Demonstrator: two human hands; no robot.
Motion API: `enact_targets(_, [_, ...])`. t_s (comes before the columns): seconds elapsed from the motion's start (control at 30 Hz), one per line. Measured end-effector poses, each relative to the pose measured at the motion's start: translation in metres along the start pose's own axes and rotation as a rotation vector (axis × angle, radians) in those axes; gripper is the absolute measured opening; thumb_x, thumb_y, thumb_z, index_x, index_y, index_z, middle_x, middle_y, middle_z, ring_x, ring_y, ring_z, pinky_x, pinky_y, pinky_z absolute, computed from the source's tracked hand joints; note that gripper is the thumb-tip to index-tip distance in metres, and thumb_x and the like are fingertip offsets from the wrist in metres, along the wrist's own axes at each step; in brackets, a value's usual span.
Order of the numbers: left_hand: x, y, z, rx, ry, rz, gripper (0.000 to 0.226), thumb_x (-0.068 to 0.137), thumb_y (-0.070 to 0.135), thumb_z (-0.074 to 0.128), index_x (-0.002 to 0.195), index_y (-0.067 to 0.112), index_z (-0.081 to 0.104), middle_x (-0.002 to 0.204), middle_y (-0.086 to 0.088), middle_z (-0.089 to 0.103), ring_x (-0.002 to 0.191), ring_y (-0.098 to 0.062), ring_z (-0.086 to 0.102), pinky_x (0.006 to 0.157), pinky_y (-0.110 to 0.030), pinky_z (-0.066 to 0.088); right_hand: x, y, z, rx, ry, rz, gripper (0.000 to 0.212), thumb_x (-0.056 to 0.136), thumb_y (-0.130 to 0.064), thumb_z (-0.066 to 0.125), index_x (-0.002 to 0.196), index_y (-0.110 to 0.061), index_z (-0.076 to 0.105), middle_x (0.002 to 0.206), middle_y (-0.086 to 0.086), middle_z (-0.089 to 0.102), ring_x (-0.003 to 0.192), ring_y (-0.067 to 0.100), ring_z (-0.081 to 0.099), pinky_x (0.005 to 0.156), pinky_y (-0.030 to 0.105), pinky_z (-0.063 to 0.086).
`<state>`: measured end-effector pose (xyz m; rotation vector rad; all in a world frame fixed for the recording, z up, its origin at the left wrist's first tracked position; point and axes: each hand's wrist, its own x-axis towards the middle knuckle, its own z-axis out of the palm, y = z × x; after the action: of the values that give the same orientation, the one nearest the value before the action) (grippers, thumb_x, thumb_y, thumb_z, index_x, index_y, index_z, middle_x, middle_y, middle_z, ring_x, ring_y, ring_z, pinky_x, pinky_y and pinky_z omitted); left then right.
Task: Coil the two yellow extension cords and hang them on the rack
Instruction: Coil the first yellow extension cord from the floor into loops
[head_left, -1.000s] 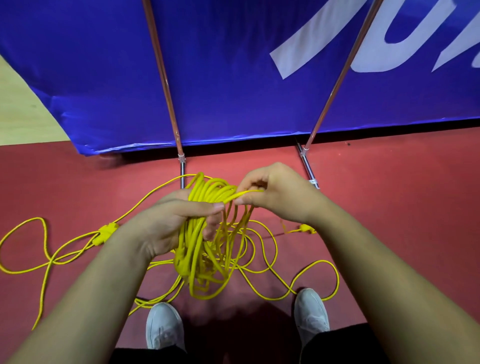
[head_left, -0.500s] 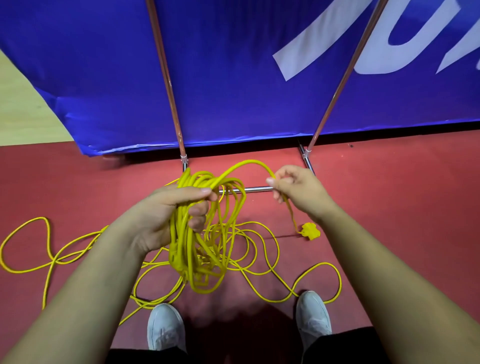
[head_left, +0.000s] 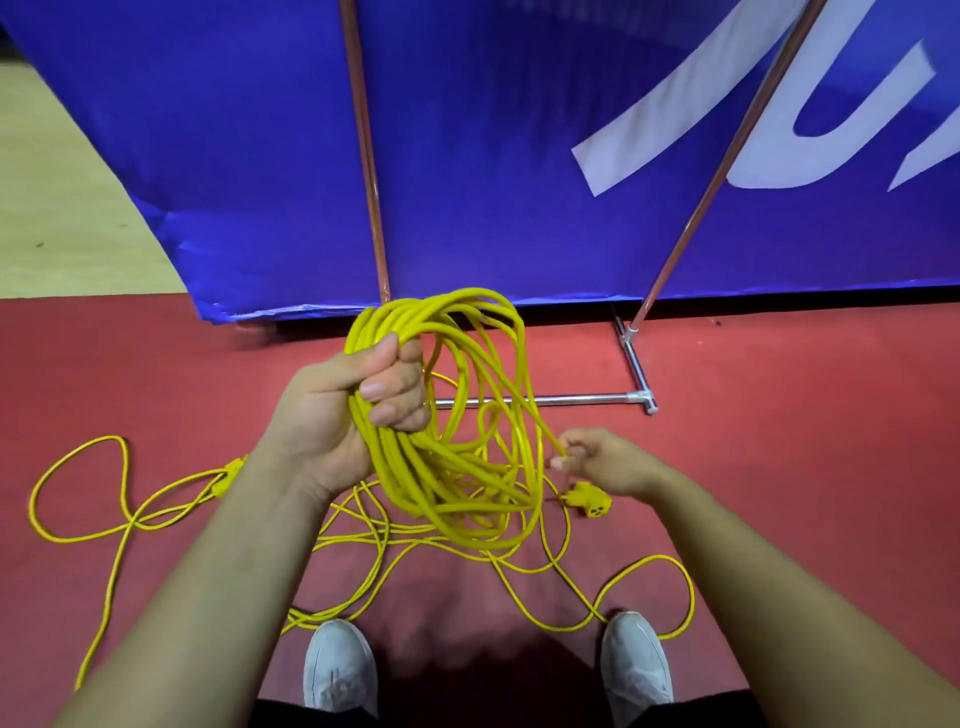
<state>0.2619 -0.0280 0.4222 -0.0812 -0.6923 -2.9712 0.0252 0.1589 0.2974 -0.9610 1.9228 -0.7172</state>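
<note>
Fingers of the left grip (head_left: 343, 415) are curled tight round the top of the coil (head_left: 462, 499), which hangs above the floor (head_left: 779, 467). The right grip (head_left: 602, 462) pinches the end stretch of cord, with the plug (head_left: 589, 501) dangling just below. The loops look uneven, so some may slip out if the fist loosens. Loose cord (head_left: 119, 525) lies round the shoes (head_left: 337, 670) and could catch a foot on the way to the rack (head_left: 561, 399).

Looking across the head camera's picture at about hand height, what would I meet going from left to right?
Loose cord loop on the floor → left hand → coiled cord it grips → cord end → right hand pinching it.
</note>
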Motion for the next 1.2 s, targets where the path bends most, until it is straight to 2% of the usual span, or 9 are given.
enact_targets(0.13, [-0.004,0.001,0.003,0.151,0.168,0.074,0.013,0.08,0.019,0.068,0.081,0.007,0.064,0.052,0.006,0.052,0.048,-0.009,0.052,0.053,-0.022,0.044,0.004,-0.009,0.004,0.308,0.162,0.001,0.013,0.094,-0.011,0.06,0.084,-0.01,0.051,0.066,0.006,0.069,0.062,0.017,0.063,0.068,0.034,0.05])
enact_targets(0.2, [-0.003,-0.001,0.004,0.215,0.283,0.116,0.02,0.068,0.022,0.076,0.078,0.009,0.066,0.051,0.007,0.048,0.048,-0.008,0.05,0.051,-0.02,0.045,0.004,-0.025,0.0,0.431,0.318,-0.027,0.013,0.094,-0.01,0.06,0.087,-0.009,0.05,0.057,0.007,0.066,0.046,0.017,0.058,0.055,0.031,0.045])
enact_targets(0.33, [0.001,-0.004,0.001,0.308,0.364,0.135,0.029,0.068,0.02,0.073,0.093,0.005,0.07,0.057,0.003,0.048,0.051,-0.01,0.048,0.053,-0.021,0.045,-0.003,-0.057,-0.01,0.262,0.478,-0.068,0.016,0.09,-0.016,0.065,0.077,-0.01,0.058,0.048,0.006,0.056,0.035,0.01,0.037,0.042,0.021,0.029])
enact_targets(0.47, [-0.001,-0.003,-0.002,0.473,0.404,0.05,0.025,0.067,0.023,0.079,0.083,0.009,0.067,0.062,-0.001,0.056,0.059,-0.016,0.056,0.055,-0.028,0.05,-0.029,-0.1,-0.017,-0.17,0.105,-0.084,0.017,0.088,-0.013,0.065,0.075,-0.004,0.071,0.056,0.008,0.065,0.041,-0.001,0.044,0.047,0.014,0.034])
enact_targets(0.6, [0.002,-0.018,0.004,0.721,0.522,0.007,0.016,0.076,0.013,0.065,0.087,0.002,0.069,0.089,-0.017,0.074,0.077,-0.022,0.071,0.068,-0.03,0.058,-0.054,-0.137,-0.01,-0.134,-0.374,-0.151,0.014,0.089,-0.017,0.067,0.075,-0.017,0.072,0.05,-0.001,0.05,0.046,0.012,0.038,0.046,0.022,0.031])
enact_targets(0.7, [0.003,-0.029,0.007,0.821,0.442,-0.051,0.028,0.077,0.008,0.07,0.099,-0.007,0.063,0.093,-0.018,0.073,0.082,-0.026,0.071,0.074,-0.037,0.058,-0.058,-0.145,-0.009,0.12,-0.343,-0.259,0.014,0.086,-0.018,0.065,0.081,-0.006,0.069,0.051,-0.004,0.043,0.049,0.013,0.033,0.047,0.025,0.027])
enact_targets(0.87, [0.003,-0.026,0.015,0.997,0.375,-0.097,0.015,0.085,0.007,0.062,0.08,-0.006,0.067,0.069,-0.015,0.068,0.058,-0.023,0.062,0.055,-0.032,0.054,-0.053,-0.134,-0.019,0.251,-0.188,-0.338,0.002,0.084,-0.002,0.07,0.084,-0.002,0.068,0.052,0.001,0.045,0.049,0.009,0.04,0.048,0.02,0.035])
enact_targets(1.07, [0.006,-0.023,0.008,0.531,0.527,-0.026,0.007,0.076,0.004,0.062,0.082,0.003,0.059,0.064,-0.013,0.057,0.045,-0.018,0.052,0.045,-0.023,0.046,-0.026,-0.075,-0.015,0.127,-0.314,-0.174,0.004,0.093,-0.006,0.061,0.09,-0.009,0.063,0.082,0.001,0.066,0.079,0.008,0.059,0.082,0.02,0.045])
enact_targets(1.2, [0.003,-0.018,0.004,0.493,0.529,-0.015,0.012,0.075,0.008,0.064,0.084,0.004,0.059,0.065,-0.013,0.058,0.043,-0.016,0.051,0.043,-0.023,0.046,-0.018,-0.044,-0.012,0.025,-0.386,-0.074,0.005,0.096,-0.008,0.057,0.092,-0.011,0.06,0.088,0.001,0.064,0.083,0.005,0.055,0.085,0.019,0.041])
